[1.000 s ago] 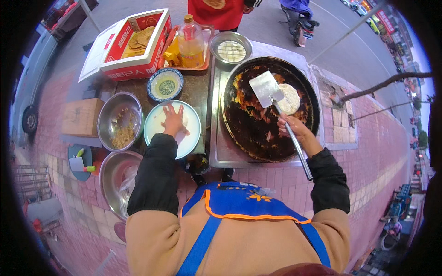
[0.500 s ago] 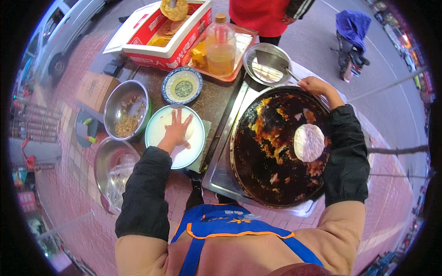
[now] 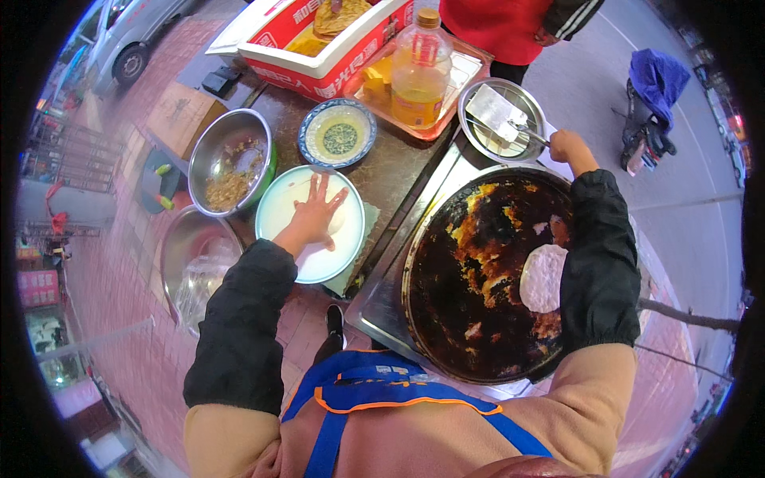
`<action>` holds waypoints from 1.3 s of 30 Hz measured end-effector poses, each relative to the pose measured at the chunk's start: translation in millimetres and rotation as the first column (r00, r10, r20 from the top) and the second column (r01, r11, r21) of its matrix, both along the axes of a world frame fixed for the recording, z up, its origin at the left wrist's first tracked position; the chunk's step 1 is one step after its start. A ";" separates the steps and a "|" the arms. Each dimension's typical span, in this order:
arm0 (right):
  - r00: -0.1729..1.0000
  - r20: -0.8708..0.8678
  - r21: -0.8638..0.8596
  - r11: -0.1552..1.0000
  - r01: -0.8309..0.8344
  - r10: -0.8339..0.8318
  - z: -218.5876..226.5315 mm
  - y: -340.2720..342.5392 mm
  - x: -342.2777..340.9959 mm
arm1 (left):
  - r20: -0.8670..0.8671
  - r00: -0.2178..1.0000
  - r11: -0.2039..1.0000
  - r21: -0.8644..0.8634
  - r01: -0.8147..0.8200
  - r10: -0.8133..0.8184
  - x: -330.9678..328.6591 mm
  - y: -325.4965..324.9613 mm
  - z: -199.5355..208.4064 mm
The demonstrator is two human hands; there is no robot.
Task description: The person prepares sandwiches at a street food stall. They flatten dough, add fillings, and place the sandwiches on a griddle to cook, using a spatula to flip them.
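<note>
My left hand [image 3: 312, 220] lies with its fingers spread over a round pale-rimmed bowl [image 3: 357, 239] that looks white inside. Whether the palm touches the white stuff I cannot tell. My right hand [image 3: 572, 151] is closed on the handle of a metal spatula [image 3: 496, 111]. The spatula's flat blade is over a round metal bowl [image 3: 465, 131] beyond the griddle. Below my right forearm, a pale round flatbread [image 3: 542, 280] lies on the dark, oily griddle [image 3: 446, 327], its right edge against my sleeve in the view.
A blue-patterned bowl [image 3: 370, 150] of oil and a steel bowl [image 3: 199, 151] of chopped filling stand nearby. Behind are an oil bottle [image 3: 419, 76] on a tray and a red-and-white box [image 3: 311, 72] of flatbreads. Someone in red [image 3: 498, 28] stands across the table.
The spatula's blade has turned, its flat face now showing bright over the metal bowl. My left hand stays spread over the pale bowl. The whole view has shifted a little.
</note>
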State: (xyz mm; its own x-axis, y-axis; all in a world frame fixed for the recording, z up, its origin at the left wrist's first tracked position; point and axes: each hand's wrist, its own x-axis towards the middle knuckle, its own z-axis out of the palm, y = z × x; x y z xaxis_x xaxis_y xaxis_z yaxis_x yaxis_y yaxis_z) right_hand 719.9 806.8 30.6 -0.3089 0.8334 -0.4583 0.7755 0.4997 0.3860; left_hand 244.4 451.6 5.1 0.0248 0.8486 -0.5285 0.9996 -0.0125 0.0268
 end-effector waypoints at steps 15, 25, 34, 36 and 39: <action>0.987 -0.154 0.311 0.951 0.002 0.048 -20.2 -16.2 -19.2 | 0.023 1.000 1.000 -0.002 -0.014 0.014 -0.2 -0.2 12.7; 0.562 -0.761 0.291 0.945 -0.151 0.324 15.0 -150.1 -200.7 | 0.144 0.989 0.994 0.106 -0.027 0.012 -13.2 -14.6 10.9; 0.567 -0.773 0.132 0.946 -0.298 0.286 -48.2 -198.0 -428.6 | 0.439 0.884 0.940 0.205 -0.275 0.163 -36.8 -71.7 19.0; 0.671 -0.689 0.143 0.958 -0.247 0.276 -65.2 -193.2 -444.0 | 0.661 0.737 0.867 0.275 -0.415 0.143 -53.6 -83.5 1.9; 0.755 -0.648 -0.130 0.963 -0.236 0.097 -78.0 -184.2 -451.0 | 0.795 0.516 0.785 0.085 -0.614 0.318 -74.3 -99.6 -29.1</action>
State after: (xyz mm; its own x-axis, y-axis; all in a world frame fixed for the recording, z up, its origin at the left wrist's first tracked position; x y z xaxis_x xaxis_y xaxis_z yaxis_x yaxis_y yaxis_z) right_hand 268.9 622.6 -47.5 -0.7100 0.6577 -0.2518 0.7040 0.6536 -0.2778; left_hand 170.1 352.0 -24.0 -0.1930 0.9551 -0.2249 0.5079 0.2934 0.8099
